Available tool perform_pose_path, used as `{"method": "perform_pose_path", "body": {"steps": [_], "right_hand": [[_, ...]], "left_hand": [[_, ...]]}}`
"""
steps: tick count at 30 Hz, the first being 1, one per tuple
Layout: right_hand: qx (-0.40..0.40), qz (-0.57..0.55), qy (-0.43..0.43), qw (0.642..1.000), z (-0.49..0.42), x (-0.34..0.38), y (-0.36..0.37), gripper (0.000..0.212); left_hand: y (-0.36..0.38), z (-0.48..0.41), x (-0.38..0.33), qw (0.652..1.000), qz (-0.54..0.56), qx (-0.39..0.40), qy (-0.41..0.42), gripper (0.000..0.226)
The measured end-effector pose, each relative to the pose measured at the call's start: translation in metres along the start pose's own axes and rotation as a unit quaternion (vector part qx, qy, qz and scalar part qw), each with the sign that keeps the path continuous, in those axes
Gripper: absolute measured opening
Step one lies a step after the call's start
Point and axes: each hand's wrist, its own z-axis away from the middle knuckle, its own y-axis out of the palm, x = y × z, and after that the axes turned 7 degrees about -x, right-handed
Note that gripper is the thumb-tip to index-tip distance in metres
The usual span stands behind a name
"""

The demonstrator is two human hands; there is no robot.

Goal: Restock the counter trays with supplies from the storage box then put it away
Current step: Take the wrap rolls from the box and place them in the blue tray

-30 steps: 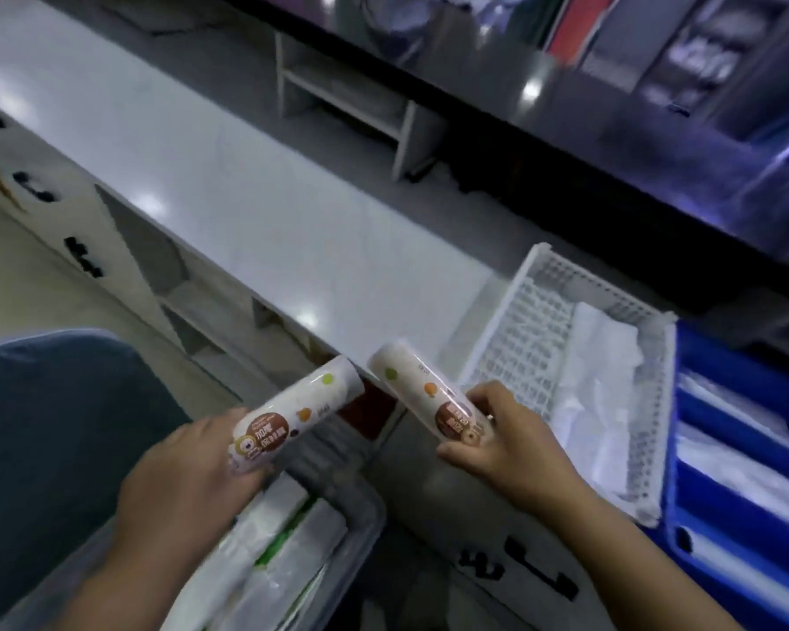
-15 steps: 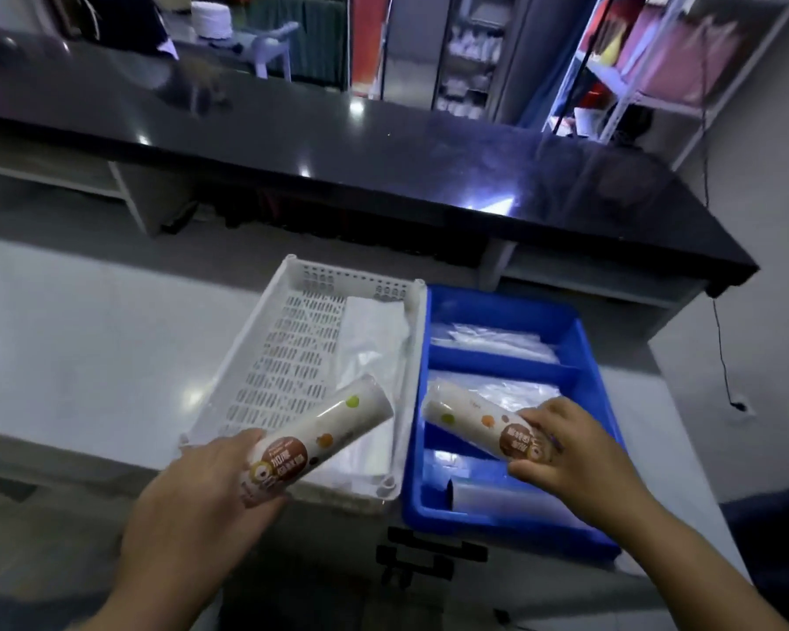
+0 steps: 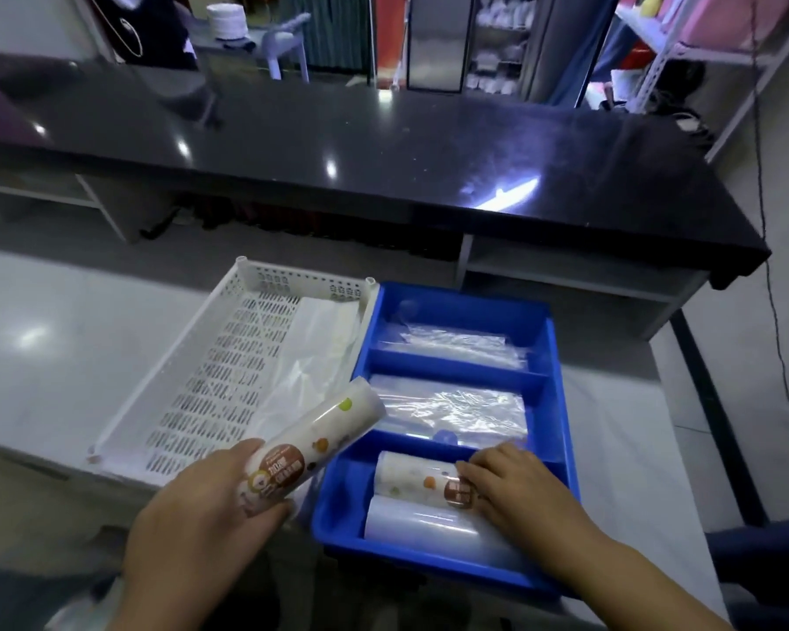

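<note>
While the right hand (image 3: 515,487), gripping its end, beds the first roll (image 3: 417,480) along the blue tray's (image 3: 465,307) near edge, the left hand (image 3: 201,526) clasps the second roll (image 3: 320,441), ready.

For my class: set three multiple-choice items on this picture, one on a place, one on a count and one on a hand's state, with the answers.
1. In which compartment of the blue tray does the roll touched by the right hand lie?
A) farthest
B) middle
C) nearest

2. How many compartments has the blue tray?
A) three
B) two
C) five

3. What is the left hand doing?
A) hanging open and empty
B) gripping a second roll
C) making a bare fist

Answers:
1 C, the roll lies just behind the tray's near wall.
2 A, two dividers split the tray into three.
3 B, fingers and thumb curl round the second roll.
</note>
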Motion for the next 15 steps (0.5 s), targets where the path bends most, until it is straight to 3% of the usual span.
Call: {"method": "perform_pose_path", "body": {"steps": [7,11,15], "right_hand": [[-0.084,0.004,-0.087,0.993,-0.012,0.035,-0.011,0.03],[-0.018,-0.052,-0.118,0.991,-0.033,0.07,-0.003,0.032],[0.039,0.003,-0.14,0.989,-0.049,0.085,0.004,0.035]], "left_hand": [[-0.008,-0.006,0.007,0.999,-0.042,-0.019,0.028,0.057],[-0.013,-0.013,0.015,0.997,-0.052,-0.025,0.051,0.056],[-0.017,-0.018,0.025,0.995,-0.049,-0.017,0.081,0.059]]}}
